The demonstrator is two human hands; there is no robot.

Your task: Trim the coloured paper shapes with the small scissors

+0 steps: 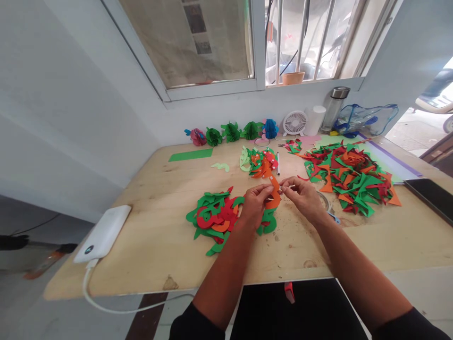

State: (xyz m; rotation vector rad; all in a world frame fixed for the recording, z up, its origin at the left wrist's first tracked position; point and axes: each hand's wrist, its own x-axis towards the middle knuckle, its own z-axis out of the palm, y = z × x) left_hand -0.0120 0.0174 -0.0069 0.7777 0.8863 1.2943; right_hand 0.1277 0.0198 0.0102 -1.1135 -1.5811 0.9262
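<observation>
My left hand [257, 202] is closed on an orange cut-out [273, 191], a curved paper or felt shape with a small white square near its top. At the cut-out's right edge, the fingertips of my right hand [302, 197] are pinched together; what lies between them is too small to name. Under and beside my left hand spreads a pile of green, red and orange cut-outs [214, 215]. Farther back lies a smaller heap of cut-outs [260, 160], several bearing white squares. A roll of tape [324, 202] lies partly hidden behind my right wrist.
Scraps [354, 174] are heaped on the right, near a black phone [433, 196]. Folded paper figures [231, 131], a small fan [295, 123] and a glass bottle [334, 111] line the wall. A white power bank [102, 233] with a cable sits at the table's left edge.
</observation>
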